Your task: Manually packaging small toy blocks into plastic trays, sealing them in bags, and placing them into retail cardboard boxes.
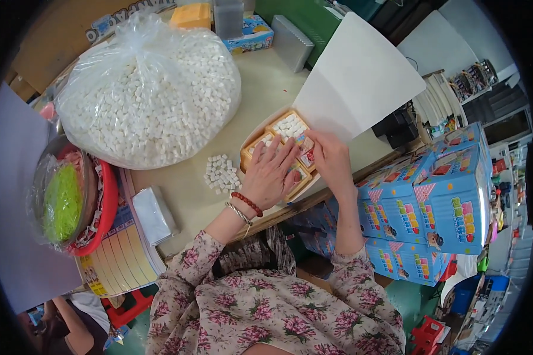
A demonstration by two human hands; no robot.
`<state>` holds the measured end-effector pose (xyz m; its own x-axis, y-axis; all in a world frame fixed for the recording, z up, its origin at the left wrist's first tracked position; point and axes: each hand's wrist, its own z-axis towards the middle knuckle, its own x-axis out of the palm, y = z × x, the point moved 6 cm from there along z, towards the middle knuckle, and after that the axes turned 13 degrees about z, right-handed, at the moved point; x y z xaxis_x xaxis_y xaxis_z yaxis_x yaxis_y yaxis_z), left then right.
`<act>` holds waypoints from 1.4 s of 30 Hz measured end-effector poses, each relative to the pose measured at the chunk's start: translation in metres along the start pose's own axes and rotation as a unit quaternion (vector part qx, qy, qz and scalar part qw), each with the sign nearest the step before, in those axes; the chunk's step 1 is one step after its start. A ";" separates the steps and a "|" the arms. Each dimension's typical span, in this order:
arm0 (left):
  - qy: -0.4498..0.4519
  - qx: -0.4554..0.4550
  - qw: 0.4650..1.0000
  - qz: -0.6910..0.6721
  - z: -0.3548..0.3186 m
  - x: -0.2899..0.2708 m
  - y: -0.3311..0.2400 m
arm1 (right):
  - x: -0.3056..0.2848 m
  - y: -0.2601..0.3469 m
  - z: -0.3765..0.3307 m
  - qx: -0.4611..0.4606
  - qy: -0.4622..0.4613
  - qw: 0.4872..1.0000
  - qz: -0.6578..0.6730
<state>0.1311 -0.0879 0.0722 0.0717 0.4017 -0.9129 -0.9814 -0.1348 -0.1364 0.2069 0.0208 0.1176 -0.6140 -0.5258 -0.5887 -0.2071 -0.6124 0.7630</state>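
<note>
An open box with a raised white lid (361, 71) stands at the table's right edge, in front of me. Inside it sits an orange compartmented tray (269, 128). Small white block-like pieces (289, 126) fill its far compartment; coloured printed pieces (305, 144) show beside my right hand. My left hand (271, 171) lies palm down over the near compartments, its fingers stretched out and hiding much of the contents. At the tray's right side my right hand (331, 160) has its fingers curled together; whatever lies between them is hidden. Left of the box is a loose pile of white pieces (221, 174).
A big clear bag of white pieces (148, 94) fills the table's far left. A white packet (154, 215) and a red basin (108, 207) with a bright green bundle (63, 201) are nearer left. Blue printed boxes (420, 201) stack at right. Another person (77, 325) sits lower left.
</note>
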 end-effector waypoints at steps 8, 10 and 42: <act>0.011 -0.002 0.999 -0.033 -0.001 0.001 0.002 | 0.042 0.022 0.066 -0.300 0.066 0.928 -0.212; -0.037 -0.016 0.996 -0.078 -0.001 -0.004 0.005 | 0.046 0.011 0.071 -0.303 0.110 0.927 -0.192; 0.046 -0.296 0.916 -0.265 0.042 0.034 0.099 | 0.056 -0.017 0.139 -0.090 0.412 0.898 -0.128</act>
<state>0.0292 -0.0494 0.0441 0.5529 0.4779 -0.6826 -0.5374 -0.4215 -0.7304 0.0701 0.0837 0.1092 0.2228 -0.5673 -0.7928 -0.0895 -0.8217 0.5628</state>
